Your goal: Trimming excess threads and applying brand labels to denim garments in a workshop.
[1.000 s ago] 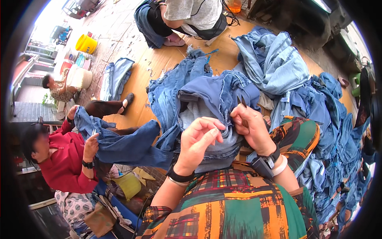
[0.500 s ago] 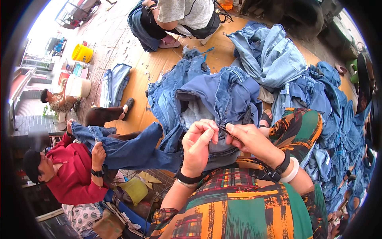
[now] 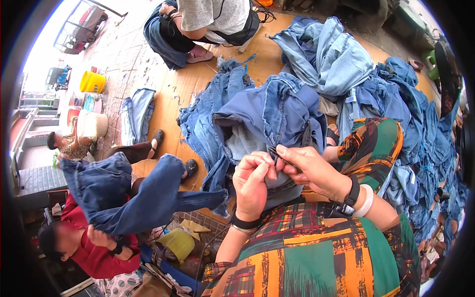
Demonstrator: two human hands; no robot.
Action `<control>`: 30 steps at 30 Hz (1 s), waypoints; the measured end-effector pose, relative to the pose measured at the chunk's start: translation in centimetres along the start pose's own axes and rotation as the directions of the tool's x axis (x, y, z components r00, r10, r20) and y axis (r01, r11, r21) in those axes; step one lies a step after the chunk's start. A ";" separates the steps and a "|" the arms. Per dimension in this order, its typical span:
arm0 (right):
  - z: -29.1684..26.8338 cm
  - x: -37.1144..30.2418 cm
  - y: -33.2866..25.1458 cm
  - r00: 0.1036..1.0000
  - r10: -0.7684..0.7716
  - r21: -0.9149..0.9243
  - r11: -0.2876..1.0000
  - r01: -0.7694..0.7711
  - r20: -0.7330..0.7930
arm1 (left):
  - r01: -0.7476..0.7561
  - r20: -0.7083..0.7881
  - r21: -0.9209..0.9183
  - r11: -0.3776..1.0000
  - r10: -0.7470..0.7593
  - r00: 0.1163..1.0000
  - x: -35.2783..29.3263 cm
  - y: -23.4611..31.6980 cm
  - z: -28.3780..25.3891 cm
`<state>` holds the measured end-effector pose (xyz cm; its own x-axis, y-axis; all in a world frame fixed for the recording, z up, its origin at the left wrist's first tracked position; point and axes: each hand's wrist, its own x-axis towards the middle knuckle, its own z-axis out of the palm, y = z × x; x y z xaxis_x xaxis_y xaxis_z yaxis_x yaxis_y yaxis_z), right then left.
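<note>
A person in a bright plaid garment of orange, green and red is working over a pair of dark blue denim jeans (image 3: 267, 116) bunched in the lap and spilling forward onto the wooden floor (image 3: 173, 99). The left hand (image 3: 252, 185) is curling its fingers (image 3: 257, 161) shut, pinching a fold of the jeans' grey inner lining at the waistband, while the right hand (image 3: 309, 171) is meeting it just beside, its fingers (image 3: 287, 151) closing on a small dark pointed tool (image 3: 278, 156) whose kind cannot be told, the tip resting against the same fold. A black wristband (image 3: 242, 221) is circling the left wrist; a black strap and a pale bangle (image 3: 367, 200) are sitting on the right. To the person's right, a large heap of light and mid-blue denim garments (image 3: 376, 94) is piling up along the floor. To the left, a seated co-worker in a red top (image 3: 94, 255) is gripping another pair of dark blue jeans (image 3: 133, 195) with both hands. At the top, a second co-worker in a pale speckled shirt (image 3: 213, 17) is sitting on the floor, near the jeans' far end. A yellow plastic bucket (image 3: 92, 81) is standing well apart on the paved ground at the upper left.
</note>
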<state>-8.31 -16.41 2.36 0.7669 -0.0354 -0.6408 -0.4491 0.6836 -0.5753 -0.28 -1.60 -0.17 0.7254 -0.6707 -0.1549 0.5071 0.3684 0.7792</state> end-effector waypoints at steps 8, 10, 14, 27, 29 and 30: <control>0.0 0.0 0.7 0.999 -0.033 0.003 0.999 0.033 -0.014 | 0.005 0.031 -0.071 0.997 -0.003 1.000 -0.2 -0.5 -0.9; -0.3 0.0 1.1 0.999 -0.045 -0.001 0.999 0.045 -0.014 | 0.014 0.028 -0.093 0.996 -0.011 1.000 -0.3 -0.6 -1.0; -0.3 0.1 1.7 0.997 -0.072 -0.010 0.997 0.071 -0.009 | 0.012 -0.006 -0.144 0.990 -0.013 1.000 -0.8 0.3 -1.1; -0.8 -0.7 1.3 0.972 -0.200 0.018 0.980 0.199 0.127 | 0.543 -0.448 0.698 0.466 -0.307 0.839 -9.3 0.0 -18.0; -0.3 -0.6 0.5 0.912 -0.407 -0.213 0.888 0.408 0.051 | 0.198 -0.190 0.946 -0.258 0.056 0.980 -11.5 -1.6 -19.1; 0.0 -0.2 -0.1 0.847 -0.530 -0.302 0.801 0.517 0.045 | 0.156 -0.151 0.975 -0.156 0.046 0.987 -11.1 -1.5 -19.5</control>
<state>-8.40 -16.45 2.54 0.9080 -0.3598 -0.2146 -0.1014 0.3084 -0.9458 0.01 17.89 -11.46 0.8098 -0.5483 -0.2088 -0.4199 -0.7902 0.4464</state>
